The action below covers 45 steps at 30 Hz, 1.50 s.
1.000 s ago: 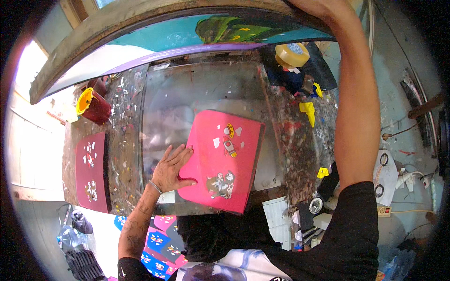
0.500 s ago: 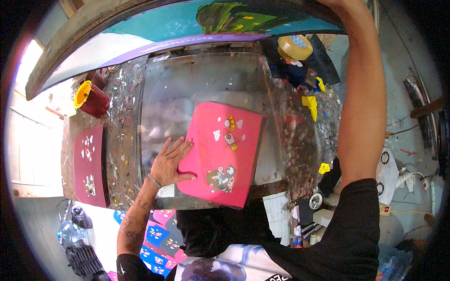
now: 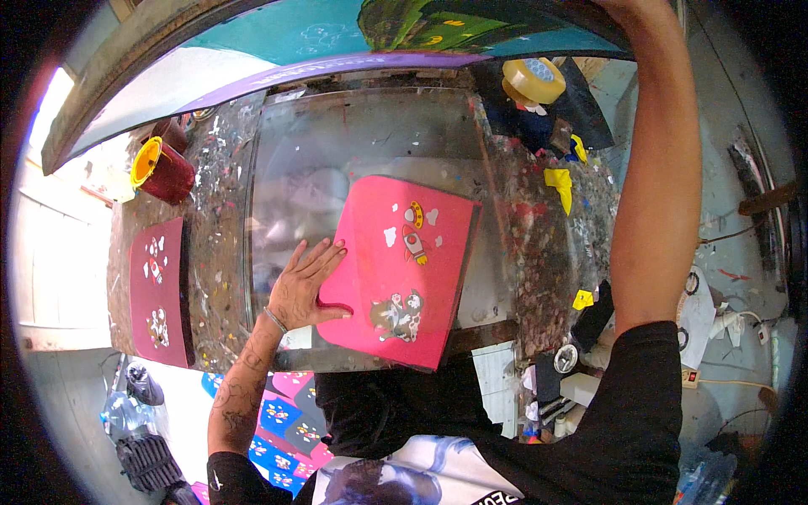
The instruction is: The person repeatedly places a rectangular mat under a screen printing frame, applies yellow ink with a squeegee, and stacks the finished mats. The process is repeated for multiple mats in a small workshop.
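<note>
My left hand (image 3: 301,290) lies flat with fingers spread at the left edge of a pink printed panel (image 3: 362,278). The panel carries a rocket, a saucer, clouds and cartoon animals, and rests slightly turned on a smooth dark board (image 3: 303,126). Along the top of the view stands a raised screen-printing frame (image 3: 278,63), with teal, white and purple areas and a green shape. My right arm stretches up to the frame's right end, where my right hand (image 3: 621,10) grips its edge; the fingertips are out of view.
To the left are a dark red pot with a yellow rim (image 3: 164,172) and a maroon printed panel (image 3: 157,295). A roll of clear tape (image 3: 534,81) and yellow scraps (image 3: 559,187) sit on the paint-spotted table at right. Colourful printed pieces (image 3: 282,421) lie below the table's near edge.
The raised frame sits slightly higher in the view, with my right hand still at its edge. My left hand stays on the pink panel. The whole view has shifted a little.
</note>
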{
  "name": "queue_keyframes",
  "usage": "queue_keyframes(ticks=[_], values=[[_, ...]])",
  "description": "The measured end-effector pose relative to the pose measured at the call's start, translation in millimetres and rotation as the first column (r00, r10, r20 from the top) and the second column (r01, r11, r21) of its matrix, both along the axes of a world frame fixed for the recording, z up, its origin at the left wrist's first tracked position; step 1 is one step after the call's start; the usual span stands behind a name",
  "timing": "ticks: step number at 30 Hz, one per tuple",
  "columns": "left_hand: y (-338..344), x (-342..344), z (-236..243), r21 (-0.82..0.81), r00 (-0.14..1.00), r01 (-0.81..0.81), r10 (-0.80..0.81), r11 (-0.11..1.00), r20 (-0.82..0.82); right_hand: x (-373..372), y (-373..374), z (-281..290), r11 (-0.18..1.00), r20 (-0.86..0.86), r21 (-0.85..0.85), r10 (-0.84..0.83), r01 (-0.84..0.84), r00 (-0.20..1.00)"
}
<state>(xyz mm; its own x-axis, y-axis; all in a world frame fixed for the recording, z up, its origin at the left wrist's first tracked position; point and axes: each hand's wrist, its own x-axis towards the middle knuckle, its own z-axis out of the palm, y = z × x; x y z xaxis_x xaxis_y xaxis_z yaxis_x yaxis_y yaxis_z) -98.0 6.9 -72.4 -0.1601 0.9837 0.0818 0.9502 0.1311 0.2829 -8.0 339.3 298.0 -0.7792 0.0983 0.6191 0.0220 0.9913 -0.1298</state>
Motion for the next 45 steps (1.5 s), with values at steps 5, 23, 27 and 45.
queue_keyframes(ticks=[5,23,27,45], values=[[-2,5,2,0.000,0.999,-0.037,0.036,0.999,-0.035,2,0,-2,0.999,0.023,-0.040,0.005,-0.004,1.000],[23,55,230,0.243,0.950,-0.299,0.313,0.923,-0.021,80,-53,-117,0.990,-0.037,0.113,0.083,-0.078,0.996],[5,74,151,0.157,0.954,-0.265,0.282,0.952,-0.100,146,-96,-219,0.982,0.047,-0.035,0.189,-0.188,0.981],[-3,94,55,0.131,0.963,-0.268,0.267,0.955,0.026,132,-79,-287,0.967,0.513,-0.220,0.229,-0.131,0.827]])
